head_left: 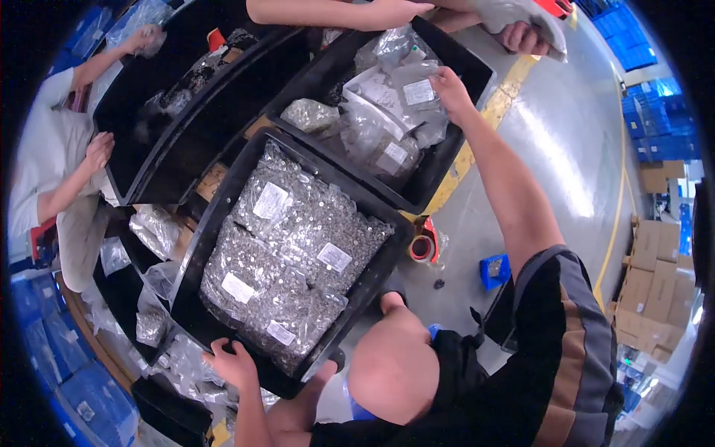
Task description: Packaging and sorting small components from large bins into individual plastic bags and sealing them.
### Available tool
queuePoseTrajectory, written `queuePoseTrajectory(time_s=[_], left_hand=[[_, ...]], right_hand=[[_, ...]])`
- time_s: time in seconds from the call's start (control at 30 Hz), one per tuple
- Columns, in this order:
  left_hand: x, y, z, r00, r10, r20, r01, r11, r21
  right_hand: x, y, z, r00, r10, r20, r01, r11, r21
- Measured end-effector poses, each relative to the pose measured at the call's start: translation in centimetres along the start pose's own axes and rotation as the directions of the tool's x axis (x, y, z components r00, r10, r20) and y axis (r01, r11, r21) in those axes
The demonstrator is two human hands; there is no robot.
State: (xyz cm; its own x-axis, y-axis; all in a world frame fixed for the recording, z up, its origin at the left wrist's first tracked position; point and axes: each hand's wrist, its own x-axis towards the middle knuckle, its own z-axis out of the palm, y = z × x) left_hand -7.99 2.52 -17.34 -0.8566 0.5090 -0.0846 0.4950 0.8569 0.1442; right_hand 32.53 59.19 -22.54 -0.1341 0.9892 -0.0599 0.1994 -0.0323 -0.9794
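My right hand (pixel 452 95) reaches into the far black bin (pixel 488 74) and pinches the edge of a clear plastic bag (pixel 417 91) with a white label. Under that bag lie a white open box (pixel 376 100) and several other clear bags. Nearer to me, a second black bin (pixel 195 270) holds several clear bags of small metal parts (pixel 298 231), each with a white label. My left hand (pixel 234 363) is curled over this bin's near left rim; part of its fingers is hidden.
Another person's hand (pixel 98 149) rests by a long black bin (pixel 171 156) at left. Arms of others cross the top, one hand holding a grey bag (pixel 529 22). Tape roll (pixel 421 247) and blue box (pixel 494 271) lie on the floor. Cartons (pixel 655 276) stand at right.
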Motion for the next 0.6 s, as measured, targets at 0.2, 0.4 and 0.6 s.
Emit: queuePoseTrajectory(time_s=[0.2, 0.4, 0.6], left_hand=[[-0.1, -0.2, -0.2, 0.999, 0.033, -0.036, -0.033, 0.999, 0.0], [0.2, 1.0, -1.1, 0.986, -0.09, 0.138, 0.083, 0.995, 0.057], [0.5, 3.8, -2.1, 0.846, 0.427, -0.32, -0.465, 0.884, -0.048]], right_hand=[[-1.1, -2.4, 0.9, 1.0, -0.026, 0.015, 0.024, 0.994, 0.108], [-4.6, -7.0, 1.0, 1.0, 0.019, 0.019, -0.027, 0.835, 0.549], [-11.7, -13.6, 4.0, 0.983, 0.105, 0.151, -0.176, 0.779, 0.602]])
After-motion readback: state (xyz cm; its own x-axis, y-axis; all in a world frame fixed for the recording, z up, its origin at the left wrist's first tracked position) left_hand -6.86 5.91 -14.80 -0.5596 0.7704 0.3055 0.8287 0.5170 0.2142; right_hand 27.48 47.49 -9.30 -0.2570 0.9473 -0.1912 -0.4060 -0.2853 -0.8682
